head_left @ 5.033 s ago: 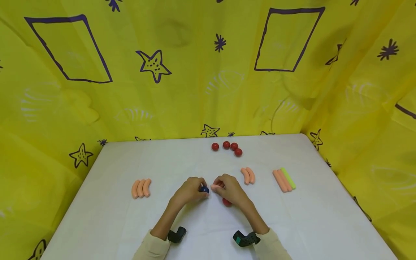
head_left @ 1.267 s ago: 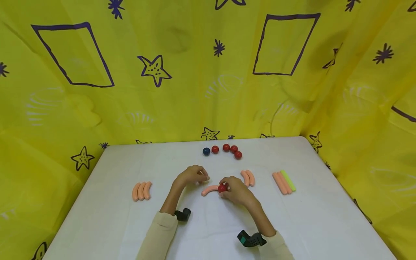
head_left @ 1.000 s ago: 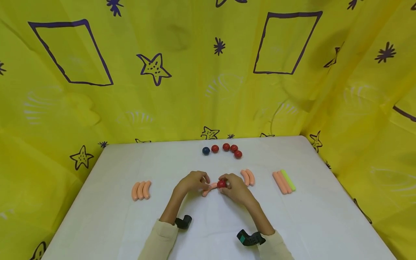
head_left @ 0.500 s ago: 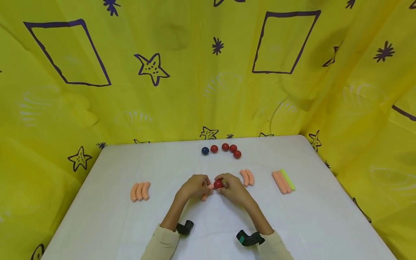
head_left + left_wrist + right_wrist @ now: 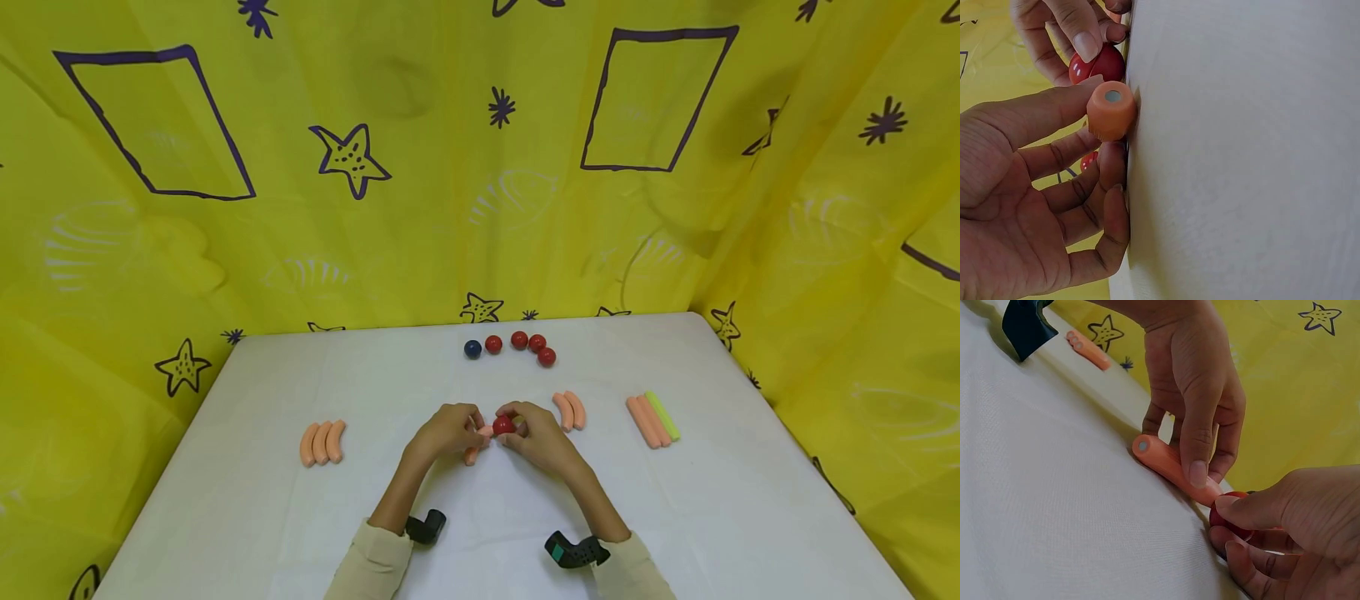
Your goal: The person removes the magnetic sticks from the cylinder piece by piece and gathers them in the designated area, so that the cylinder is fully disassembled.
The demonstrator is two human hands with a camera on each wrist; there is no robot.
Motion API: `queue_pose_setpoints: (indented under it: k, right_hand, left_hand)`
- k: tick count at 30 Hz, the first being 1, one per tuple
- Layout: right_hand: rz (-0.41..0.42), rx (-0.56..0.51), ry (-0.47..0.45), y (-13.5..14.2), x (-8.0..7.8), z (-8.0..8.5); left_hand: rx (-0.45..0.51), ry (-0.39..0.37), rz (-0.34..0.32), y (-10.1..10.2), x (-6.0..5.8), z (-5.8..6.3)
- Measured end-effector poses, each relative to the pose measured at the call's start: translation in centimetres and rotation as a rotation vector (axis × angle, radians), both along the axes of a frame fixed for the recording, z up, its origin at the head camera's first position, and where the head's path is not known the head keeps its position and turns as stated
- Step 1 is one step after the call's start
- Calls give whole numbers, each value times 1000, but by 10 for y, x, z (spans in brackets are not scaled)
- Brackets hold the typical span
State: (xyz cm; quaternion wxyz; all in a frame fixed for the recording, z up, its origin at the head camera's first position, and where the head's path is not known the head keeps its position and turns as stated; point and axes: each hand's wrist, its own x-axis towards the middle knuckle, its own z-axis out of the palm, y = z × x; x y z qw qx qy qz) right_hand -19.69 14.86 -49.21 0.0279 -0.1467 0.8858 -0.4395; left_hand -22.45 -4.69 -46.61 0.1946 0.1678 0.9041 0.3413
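Near the table's middle, my left hand (image 5: pixel 446 429) pinches a curved orange building rod (image 5: pixel 470 457) between thumb and fingers. A small grey disc shows in the rod's near end (image 5: pixel 1113 96) in the left wrist view. My right hand (image 5: pixel 542 435) pinches a glossy red ball (image 5: pixel 504 426) between thumb and fingertips. In the right wrist view, the red ball (image 5: pixel 1217 519) sits at the far end of the rod (image 5: pixel 1172 470) and appears to touch it. Fingers partly hide both pieces where they meet.
A blue ball (image 5: pixel 472 349) and several red balls (image 5: pixel 520 340) lie at the back. Curved orange rods lie at left (image 5: pixel 322 443) and right of centre (image 5: pixel 569 411). Two straight orange rods (image 5: pixel 648 421) lie beside a green rod (image 5: pixel 663 416) farther right. Yellow curtains (image 5: pixel 420 242) surround the table.
The blue ball has gone from my left hand to the back row. My left hand then took hold of the curved rod, while my right hand took the red ball and shifted slightly left.
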Motion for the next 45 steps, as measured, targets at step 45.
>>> queue_pose_setpoints:
  k: [45]
  right_hand:
    - [-349,-260,-88,-18,-21,-7]
  left_hand:
    - [14,-43,35,0,0,-2]
